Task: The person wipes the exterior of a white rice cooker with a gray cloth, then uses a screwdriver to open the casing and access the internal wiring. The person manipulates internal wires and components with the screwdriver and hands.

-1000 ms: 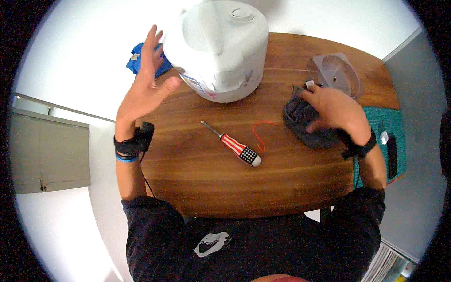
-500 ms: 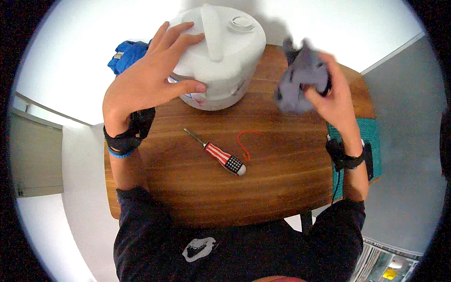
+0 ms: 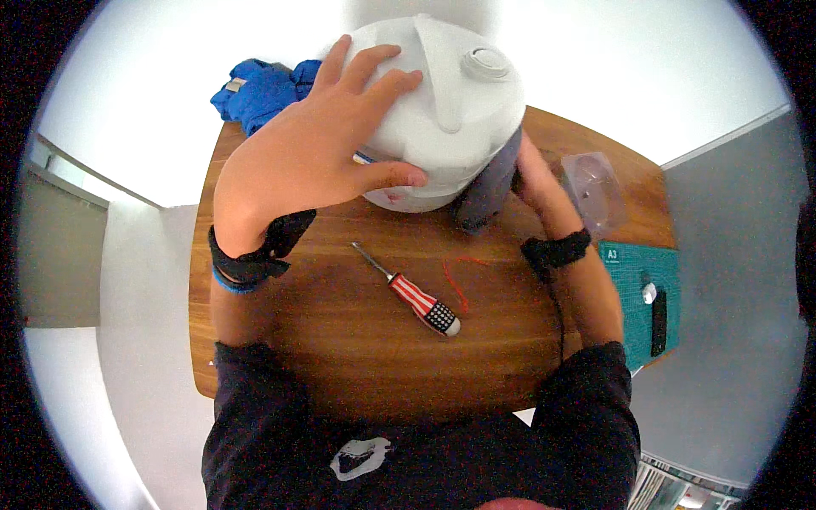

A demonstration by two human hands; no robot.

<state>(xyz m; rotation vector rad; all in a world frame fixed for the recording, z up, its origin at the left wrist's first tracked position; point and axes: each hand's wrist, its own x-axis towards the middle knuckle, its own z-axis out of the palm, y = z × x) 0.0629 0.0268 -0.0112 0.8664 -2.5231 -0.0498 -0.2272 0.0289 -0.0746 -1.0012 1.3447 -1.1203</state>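
A large white plastic jug (image 3: pixel 467 110) with a top handle and round cap stands at the back of the table. My left hand (image 3: pixel 310 149) rests over its left side, fingers spread on the top and thumb on the front. My right hand (image 3: pixel 531 166) is around at the jug's right side, holding a dark grey cloth (image 3: pixel 486 194) against it; the fingertips are hidden. Below the jug lie a screwdriver (image 3: pixel 421 302) with striped, starred handle and a thin red cord (image 3: pixel 459 285).
A blue bundled cloth (image 3: pixel 259 98) sits back left on the wooden table (image 3: pixel 391 365). At the right are a clear plastic tray (image 3: pixel 595 191) and a green cutting mat (image 3: pixel 629 323) with a black bar (image 3: pixel 659 323) and small white piece (image 3: pixel 648 293). White and grey walls surround the table.
My left hand has come down from beside the jug onto it. My right hand has lifted the grey cloth off the right of the table and carried it leftward against the jug's side.
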